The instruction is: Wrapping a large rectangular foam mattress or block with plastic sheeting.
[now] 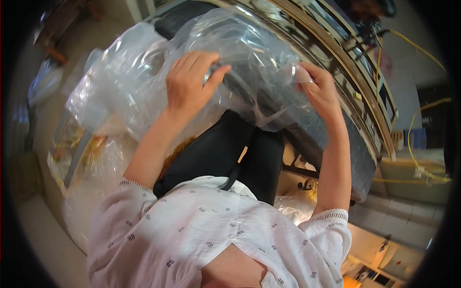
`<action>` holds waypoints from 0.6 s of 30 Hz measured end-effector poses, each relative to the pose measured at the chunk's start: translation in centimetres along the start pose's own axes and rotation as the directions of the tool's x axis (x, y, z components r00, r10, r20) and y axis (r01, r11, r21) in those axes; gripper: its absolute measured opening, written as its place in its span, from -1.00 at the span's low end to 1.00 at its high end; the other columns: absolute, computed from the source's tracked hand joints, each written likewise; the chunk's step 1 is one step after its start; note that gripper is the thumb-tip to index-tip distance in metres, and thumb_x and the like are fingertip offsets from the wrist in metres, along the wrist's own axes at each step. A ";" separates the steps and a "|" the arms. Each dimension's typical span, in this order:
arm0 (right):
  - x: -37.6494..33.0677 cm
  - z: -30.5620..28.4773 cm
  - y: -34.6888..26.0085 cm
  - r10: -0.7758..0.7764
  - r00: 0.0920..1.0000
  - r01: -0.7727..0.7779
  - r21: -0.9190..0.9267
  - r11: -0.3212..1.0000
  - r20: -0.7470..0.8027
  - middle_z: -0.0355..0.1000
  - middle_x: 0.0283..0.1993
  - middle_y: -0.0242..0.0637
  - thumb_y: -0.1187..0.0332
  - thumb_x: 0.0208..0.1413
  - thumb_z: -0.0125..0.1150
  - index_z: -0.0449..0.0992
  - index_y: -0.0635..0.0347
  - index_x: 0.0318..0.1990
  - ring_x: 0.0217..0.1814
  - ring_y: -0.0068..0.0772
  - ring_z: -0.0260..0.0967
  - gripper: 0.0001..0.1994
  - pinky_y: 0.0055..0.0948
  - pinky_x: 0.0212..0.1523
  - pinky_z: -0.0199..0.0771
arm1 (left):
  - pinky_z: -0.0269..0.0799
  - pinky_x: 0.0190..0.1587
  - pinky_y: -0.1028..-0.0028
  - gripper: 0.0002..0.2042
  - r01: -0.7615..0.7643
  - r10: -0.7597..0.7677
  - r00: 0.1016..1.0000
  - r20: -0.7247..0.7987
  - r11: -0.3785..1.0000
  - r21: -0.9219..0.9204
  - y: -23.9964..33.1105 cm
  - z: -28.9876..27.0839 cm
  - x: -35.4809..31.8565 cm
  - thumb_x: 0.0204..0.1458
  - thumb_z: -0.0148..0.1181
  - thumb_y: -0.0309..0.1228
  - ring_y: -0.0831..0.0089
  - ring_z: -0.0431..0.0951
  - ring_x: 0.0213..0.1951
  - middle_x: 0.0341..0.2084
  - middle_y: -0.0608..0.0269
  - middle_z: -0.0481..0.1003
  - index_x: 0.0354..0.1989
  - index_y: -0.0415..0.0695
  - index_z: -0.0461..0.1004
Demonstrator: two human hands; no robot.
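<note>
I'm reading two bare hands over a big sheet of clear plastic [129,62]. I can't tell whether it's an open bag or loose film; I'm seeing nothing identifiable inside, only folds and glare. It's lying bunched across the dark grey surface [357,168], heaped high on the left, with its near edge hanging over the dark trousers [201,158].

Left hand [211,65]: palm down over the plastic, grip standing partly open, thumb spread off the fingers. I'm not seeing it pinching anything; contact under the fingertips is hidden from me.

Right hand [303,76]: grip is closing down on a gathered bit of the plastic, thumb against bent fingers, near the sheet's right side.

Containers: at far left I'm seeing a clear wrap [96,149] with something yellow-brown showing in or behind it; I can't tell which, nor what it is. More crumpled clear film [110,177] is lying just below. Another clear piece [294,206] is showing low, between the trousers and the right arm. A blue bin [419,138] is sitting at the right edge, contents too small to read.

Beyond the surface, brown rails [373,103] are running diagonally, with a yellow cable [415,44] hanging off to the right.
</note>
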State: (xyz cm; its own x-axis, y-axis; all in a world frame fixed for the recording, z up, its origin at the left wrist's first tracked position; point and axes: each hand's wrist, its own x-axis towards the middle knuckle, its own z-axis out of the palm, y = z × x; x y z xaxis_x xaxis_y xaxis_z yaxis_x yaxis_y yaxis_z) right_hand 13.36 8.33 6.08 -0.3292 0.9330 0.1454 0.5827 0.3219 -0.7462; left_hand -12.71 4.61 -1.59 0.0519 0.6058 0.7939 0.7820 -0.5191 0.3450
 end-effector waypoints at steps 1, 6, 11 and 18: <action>0.0 0.2 0.0 0.044 0.999 -0.043 0.042 0.998 -0.006 0.16 -0.66 -0.48 0.25 0.11 0.02 0.46 0.30 -0.42 -0.57 -0.66 0.08 -0.74 -0.56 -0.53 0.11 | 0.31 -0.28 0.36 -0.62 -0.029 0.029 1.000 0.010 0.999 -0.028 1.0 0.2 0.3 -0.18 0.30 -0.25 0.26 0.45 -0.28 -0.34 0.24 0.45 -0.18 -0.10 0.38; -0.5 -0.3 0.2 0.134 0.990 -0.129 0.095 0.987 -0.046 0.16 -0.67 -0.51 0.23 0.13 -0.01 0.46 0.30 -0.46 -0.59 -0.70 0.01 -0.70 -0.61 -0.56 0.06 | 0.25 -0.07 0.39 -0.50 -0.262 0.236 0.931 -0.277 0.963 -0.063 6.5 0.3 4.0 -0.39 0.42 -0.43 0.33 0.35 -0.05 -0.12 0.35 0.39 -0.15 0.00 0.42; -1.2 0.0 1.2 0.088 0.988 -0.049 0.287 0.957 -0.124 0.17 -0.66 -0.53 0.23 0.13 -0.02 0.47 0.26 -0.49 -0.57 -0.70 0.01 -0.70 -0.59 -0.54 0.06 | 0.02 0.12 0.27 -0.46 -0.411 0.411 0.911 0.024 0.905 0.112 9.5 2.9 6.3 -0.43 0.38 -0.38 0.44 0.28 0.06 -0.07 0.43 0.35 -0.11 0.08 0.42; -3.7 -2.0 0.8 0.107 0.983 -0.061 0.286 0.956 -0.147 0.15 -0.66 -0.59 0.13 0.11 0.07 0.47 0.21 -0.54 -0.58 -0.76 -0.01 -0.66 -0.66 -0.56 0.00 | -0.05 0.17 0.21 -0.81 -0.480 0.502 0.856 0.123 0.860 -0.171 9.5 3.2 10.1 -0.20 0.22 -0.51 0.44 0.37 -0.03 -0.23 0.43 0.47 -0.35 0.01 0.51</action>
State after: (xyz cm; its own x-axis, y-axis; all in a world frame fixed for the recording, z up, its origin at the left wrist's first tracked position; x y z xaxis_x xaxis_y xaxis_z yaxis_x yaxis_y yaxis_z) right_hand 16.50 5.48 6.28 -0.1517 0.9756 0.1589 0.3649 0.2047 -0.9082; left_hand -2.73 7.75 8.14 0.5136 0.3319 0.7912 0.5414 -0.8408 0.0013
